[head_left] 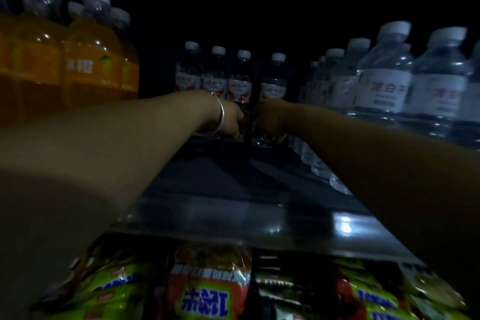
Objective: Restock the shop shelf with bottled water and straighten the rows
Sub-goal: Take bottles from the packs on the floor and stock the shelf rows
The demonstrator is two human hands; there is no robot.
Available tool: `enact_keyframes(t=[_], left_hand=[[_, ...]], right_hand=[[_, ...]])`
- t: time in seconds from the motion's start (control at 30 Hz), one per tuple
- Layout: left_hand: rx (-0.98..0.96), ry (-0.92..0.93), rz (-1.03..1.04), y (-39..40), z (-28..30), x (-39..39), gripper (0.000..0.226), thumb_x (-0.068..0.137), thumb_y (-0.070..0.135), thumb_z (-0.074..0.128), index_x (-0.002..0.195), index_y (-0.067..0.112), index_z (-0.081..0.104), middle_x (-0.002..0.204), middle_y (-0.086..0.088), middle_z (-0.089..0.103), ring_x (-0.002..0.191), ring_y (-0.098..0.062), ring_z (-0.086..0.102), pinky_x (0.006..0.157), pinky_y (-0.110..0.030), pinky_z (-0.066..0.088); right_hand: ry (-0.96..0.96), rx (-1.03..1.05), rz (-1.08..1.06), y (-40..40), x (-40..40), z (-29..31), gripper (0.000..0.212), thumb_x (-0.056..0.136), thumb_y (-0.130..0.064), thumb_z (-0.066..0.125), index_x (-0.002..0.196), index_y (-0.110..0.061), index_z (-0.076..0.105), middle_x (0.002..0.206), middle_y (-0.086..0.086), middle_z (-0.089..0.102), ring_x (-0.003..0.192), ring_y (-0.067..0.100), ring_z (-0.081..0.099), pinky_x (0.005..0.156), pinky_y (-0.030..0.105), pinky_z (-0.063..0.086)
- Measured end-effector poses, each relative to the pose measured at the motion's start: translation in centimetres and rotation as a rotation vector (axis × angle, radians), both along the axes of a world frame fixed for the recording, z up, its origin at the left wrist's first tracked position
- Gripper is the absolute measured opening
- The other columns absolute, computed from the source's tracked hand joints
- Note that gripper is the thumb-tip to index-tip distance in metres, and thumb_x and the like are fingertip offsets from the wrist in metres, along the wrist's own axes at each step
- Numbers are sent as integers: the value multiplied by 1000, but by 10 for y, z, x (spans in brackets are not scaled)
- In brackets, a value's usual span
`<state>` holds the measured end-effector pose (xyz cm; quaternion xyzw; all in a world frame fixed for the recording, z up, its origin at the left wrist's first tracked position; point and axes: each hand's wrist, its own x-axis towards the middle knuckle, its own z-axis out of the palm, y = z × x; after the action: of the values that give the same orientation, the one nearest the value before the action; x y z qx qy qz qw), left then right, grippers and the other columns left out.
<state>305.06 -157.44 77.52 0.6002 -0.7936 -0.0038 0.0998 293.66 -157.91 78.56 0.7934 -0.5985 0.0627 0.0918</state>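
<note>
**Inspector:** Start nearest. At 6 o'clock, snack packets [207, 291] fill the tier below. Above them runs the shelf [233, 218], its front lip catching light, its deck bare through the middle.

**Assistant:** And the arms?

**Inspector:** Both reach deep, converging toward centre. The left forearm enters from 8 o'clock, a bangle [220, 114] on the wrist; the right enters from 4 o'clock. The left hand [231, 119] and right hand [267, 119] sit nearly touching, knuckles up, fingers curled down.

**Assistant:** State of each grip?

**Inspector:** The right grip appears closed round the lower body of a clear bottle [262, 138] whose base shows beneath it. The left hand's fingers curl at something low, probably another bottle, but in this dim light I cannot tell what it holds.

**Assistant:** Where does the stock stand?

**Inspector:** Just beyond the hands, a row of red-labelled water bottles [231, 78] at the back. White-labelled water [384, 86] lines 2 o'clock; orange drink bottles [78, 60] stand at 10 o'clock.

**Assistant:** Advice for this step?

**Inspector:** In my judgement, a bottle is being seated before that back row. Keep it upright, set the base flat, butt it against its neighbours, label outward, and avoid clipping adjacent bottles with the wrists.
</note>
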Motion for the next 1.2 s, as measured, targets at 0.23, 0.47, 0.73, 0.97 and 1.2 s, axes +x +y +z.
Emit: enact_keyframes(t=[0.23,0.47,0.73,0.97,1.2], left_hand=[[-214,242,-101,75,-2,-8,33,89,6,56,122,8,59,125,-10,60,104,-21,56,92,-26,42],[-287,391,-110,174,-22,-30,34,85,8,63,120,10,59,120,-9,62,106,-23,58,86,-26,44],[-109,460,-107,252,-120,-87,40,80,4,68,118,4,57,119,-14,61,111,-27,57,84,-25,43],[109,338,-53,258,-277,-119,26,80,6,65,105,11,58,110,-17,61,103,-28,58,79,-28,43],[401,184,-33,249,-491,-129,32,84,9,61,115,2,56,120,-15,60,112,-29,56,83,-29,41]], right_hand=[[55,-134,59,86,-17,-10,34,98,-23,45,130,-10,50,128,11,54,113,25,52,80,24,37],[22,-285,110,193,-50,-25,33,96,-22,47,123,-5,55,123,15,58,113,29,53,90,30,40],[37,-149,92,265,-113,-126,40,85,-24,63,120,-5,60,122,15,60,112,32,54,85,31,42],[22,123,46,259,-134,-278,42,83,-23,67,119,-3,61,118,18,62,112,32,56,89,32,42],[31,476,61,249,-150,-500,35,91,-17,54,122,-3,58,127,16,57,118,33,52,95,33,39]])
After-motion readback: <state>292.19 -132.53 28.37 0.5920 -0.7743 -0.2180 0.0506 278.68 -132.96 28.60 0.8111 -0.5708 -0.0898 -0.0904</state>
